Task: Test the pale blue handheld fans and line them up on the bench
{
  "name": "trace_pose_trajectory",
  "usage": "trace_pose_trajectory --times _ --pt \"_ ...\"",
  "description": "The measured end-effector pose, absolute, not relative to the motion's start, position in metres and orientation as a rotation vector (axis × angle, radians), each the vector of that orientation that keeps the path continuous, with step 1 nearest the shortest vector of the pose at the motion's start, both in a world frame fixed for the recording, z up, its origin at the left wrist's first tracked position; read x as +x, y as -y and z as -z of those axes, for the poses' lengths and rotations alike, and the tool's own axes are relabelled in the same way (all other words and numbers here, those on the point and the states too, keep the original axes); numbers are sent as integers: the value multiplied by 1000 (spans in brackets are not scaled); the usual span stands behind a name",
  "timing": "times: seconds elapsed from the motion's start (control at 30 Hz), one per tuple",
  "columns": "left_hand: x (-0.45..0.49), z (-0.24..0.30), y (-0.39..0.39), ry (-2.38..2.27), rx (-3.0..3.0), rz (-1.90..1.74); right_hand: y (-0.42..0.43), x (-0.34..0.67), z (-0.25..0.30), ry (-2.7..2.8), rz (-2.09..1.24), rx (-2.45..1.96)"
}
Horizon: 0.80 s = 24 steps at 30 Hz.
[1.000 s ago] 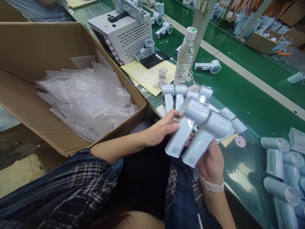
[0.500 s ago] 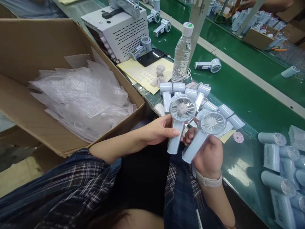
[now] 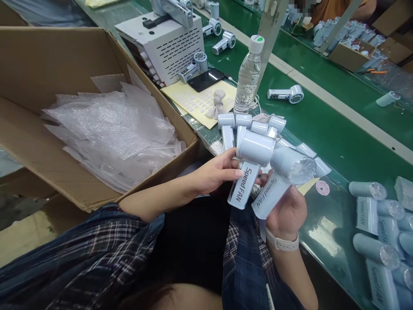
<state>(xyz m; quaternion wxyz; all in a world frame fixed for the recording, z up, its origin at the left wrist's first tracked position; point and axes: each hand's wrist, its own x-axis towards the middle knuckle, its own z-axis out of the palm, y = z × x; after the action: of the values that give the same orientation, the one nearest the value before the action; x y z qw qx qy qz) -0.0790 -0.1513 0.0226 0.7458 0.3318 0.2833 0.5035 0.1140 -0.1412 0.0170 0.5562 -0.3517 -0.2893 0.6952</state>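
My left hand (image 3: 222, 172) is closed around the handle of a pale blue handheld fan (image 3: 256, 148), its "Speed FAN" lettering facing up. Beside it, a second handheld fan (image 3: 290, 165) is gripped in my right hand (image 3: 288, 211), which wears a pale wristband. Both fans tilt away from me, heads at the far end, and they nearly touch. Part of my right fingers is hidden behind the fans. Just beyond them, several more pale blue fans (image 3: 243, 120) lie in a row on the green table (image 3: 322, 224).
On the left stands a cardboard box (image 3: 61, 56) with bubble-wrap bags (image 3: 112, 125). Behind the fans are a water bottle (image 3: 248, 77), a phone (image 3: 205, 79) on yellow sheets (image 3: 193, 105), and a white machine (image 3: 161, 47). More fans (image 3: 377, 275) lie at right. A co-worker's arm (image 3: 364, 10) shows far back.
Both fans have been turned in my hands. Their round grille faces pointed at me before; now the sides of the heads and the lettered handles face up.
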Motion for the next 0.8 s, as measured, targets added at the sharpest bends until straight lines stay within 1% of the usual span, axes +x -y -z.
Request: trace_pose_trajectory --times 0.1,0.33,0.53,0.67,0.8 --pt "-79 -23 151 -655 777 -1096 142 115 -14 624 -1606 -869" --pt "-80 -18 148 -731 784 -1066 139 111 -12 660 -1642 -921" --pt "-77 -12 147 -825 731 -1082 134 108 -6 549 -1691 -1044" --pt "-76 -11 147 -820 717 -1084 134 109 -3 533 -1732 -1049" --pt "-78 -13 148 -823 750 -1066 136 109 -7 553 -1672 -1055"
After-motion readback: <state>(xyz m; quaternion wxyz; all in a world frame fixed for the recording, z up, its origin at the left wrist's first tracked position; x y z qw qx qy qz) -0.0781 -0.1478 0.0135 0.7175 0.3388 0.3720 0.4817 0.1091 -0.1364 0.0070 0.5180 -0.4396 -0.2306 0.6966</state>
